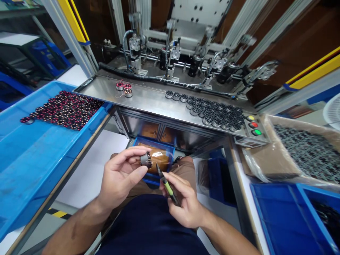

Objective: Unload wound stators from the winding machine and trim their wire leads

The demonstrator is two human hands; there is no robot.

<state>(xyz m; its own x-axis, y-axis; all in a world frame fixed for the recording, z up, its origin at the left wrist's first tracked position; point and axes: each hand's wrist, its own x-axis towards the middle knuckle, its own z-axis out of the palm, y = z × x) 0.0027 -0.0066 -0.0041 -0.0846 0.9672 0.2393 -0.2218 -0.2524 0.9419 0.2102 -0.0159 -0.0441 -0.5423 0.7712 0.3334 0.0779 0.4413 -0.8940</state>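
Note:
Between its thumb and fingertips, my left hand grips a small motor stator, a dark ring with a grey band and black teeth along its right edge. My right hand is wrapped round a pair of nippers with green and black handles. Their dark pointed tip aims up and left, a short way to the right of the stator, apparently close to a thin wire end. Whether the jaws touch that wire, I cannot tell. Both hands are above my lap, in front of the metal ledge.
Three copper-wound stators sit on the steel ledge, with many black stator cores to the right. A blue tray at left bears wound stators. At right are push buttons, a lined carton and blue bins.

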